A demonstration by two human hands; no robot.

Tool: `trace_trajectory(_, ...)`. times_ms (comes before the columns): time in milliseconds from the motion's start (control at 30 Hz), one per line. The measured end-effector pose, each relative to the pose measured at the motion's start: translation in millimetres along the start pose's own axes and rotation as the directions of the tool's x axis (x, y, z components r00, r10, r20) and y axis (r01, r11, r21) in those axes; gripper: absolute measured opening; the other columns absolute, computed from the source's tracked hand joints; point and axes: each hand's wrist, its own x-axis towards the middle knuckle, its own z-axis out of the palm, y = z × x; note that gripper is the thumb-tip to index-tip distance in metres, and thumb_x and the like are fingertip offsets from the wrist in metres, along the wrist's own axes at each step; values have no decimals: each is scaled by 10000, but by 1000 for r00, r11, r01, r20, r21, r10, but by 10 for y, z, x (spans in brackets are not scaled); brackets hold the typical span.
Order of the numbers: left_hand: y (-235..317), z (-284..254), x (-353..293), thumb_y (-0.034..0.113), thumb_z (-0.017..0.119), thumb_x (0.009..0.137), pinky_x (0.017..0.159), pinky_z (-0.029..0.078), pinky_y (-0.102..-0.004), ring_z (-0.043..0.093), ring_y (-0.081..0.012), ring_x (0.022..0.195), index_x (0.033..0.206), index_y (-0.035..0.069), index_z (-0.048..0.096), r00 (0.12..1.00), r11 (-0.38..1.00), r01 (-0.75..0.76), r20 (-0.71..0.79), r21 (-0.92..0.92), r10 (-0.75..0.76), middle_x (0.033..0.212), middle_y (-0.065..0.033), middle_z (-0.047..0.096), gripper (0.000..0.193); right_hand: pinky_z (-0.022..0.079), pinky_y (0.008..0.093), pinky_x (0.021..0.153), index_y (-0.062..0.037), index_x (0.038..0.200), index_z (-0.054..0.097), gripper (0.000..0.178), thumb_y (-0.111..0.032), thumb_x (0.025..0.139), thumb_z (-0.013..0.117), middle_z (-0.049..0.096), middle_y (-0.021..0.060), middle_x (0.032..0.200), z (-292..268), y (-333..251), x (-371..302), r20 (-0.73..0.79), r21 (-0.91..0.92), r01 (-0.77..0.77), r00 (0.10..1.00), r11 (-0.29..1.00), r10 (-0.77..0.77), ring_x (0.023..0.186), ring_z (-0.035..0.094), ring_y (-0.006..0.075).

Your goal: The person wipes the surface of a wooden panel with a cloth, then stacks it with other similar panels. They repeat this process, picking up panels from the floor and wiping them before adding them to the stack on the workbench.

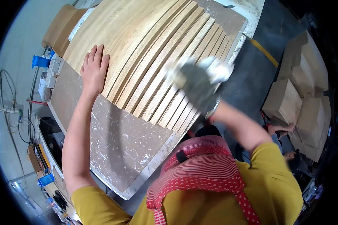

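Observation:
My bare left hand (93, 69) lies flat with fingers stretched on the left end of a wide, light wooden panel (116, 26). This panel tops a stepped stack; the edges of several more wooden boards (154, 88) show toward me. My right hand (196, 87), in a dark grey glove, is blurred over the stepped edges at the right. It is closed around a bunched white cloth (219, 70), which sticks out on both sides of the glove. Whether the cloth touches the wood I cannot tell.
The stack rests on a worktable (127, 150) spotted with white flecks. An open cardboard box (62, 28) and a blue plastic cup (40, 62) are at the left. Large cardboard boxes (300, 101) stand at the right, with another person's hand (289, 127) beside them.

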Motion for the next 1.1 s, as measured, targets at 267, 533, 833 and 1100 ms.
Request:
trace_trajectory(267, 23, -14, -7, 459, 352, 948, 1068, 229, -497, 281, -322, 1348, 1403, 181, 366, 1000, 1000, -5, -3, -3, 5, 1472, -81, 319, 533, 492, 350, 657, -61, 906, 630, 172, -216, 837, 602, 633, 115, 816, -437, 512, 337, -122, 241, -209, 962, 948, 243, 744, 607, 233)
trace_trajectory(533, -87, 71, -32, 480, 372, 925, 1055, 254, -489, 324, -334, 1320, 1387, 170, 388, 998, 999, -40, -58, -15, 39, 1450, -94, 359, 557, 479, 392, 661, -40, 888, 620, 205, -233, 820, 622, 612, 109, 808, 34, -683, -49, 68, 294, 21, 997, 956, -42, 737, 598, 255)
trace_trajectory(833, -52, 85, -16, 499, 367, 928, 1059, 240, -487, 302, -300, 1339, 1398, 196, 381, 997, 999, -37, -63, -8, 36, 1464, -69, 339, 560, 456, 357, 586, -55, 865, 585, 188, -217, 777, 622, 572, 94, 801, -106, -1087, 83, 260, 79, 39, 964, 996, -58, 678, 566, 209)
trace_trajectory(1100, -49, 72, -16, 512, 357, 920, 1064, 240, -470, 311, -304, 1332, 1394, 193, 389, 996, 999, -43, -81, -29, 40, 1455, -80, 354, 572, 492, 363, 661, -83, 940, 635, 201, -218, 792, 656, 629, 74, 802, -157, -791, 199, 167, 474, -172, 980, 864, 103, 700, 597, 199)
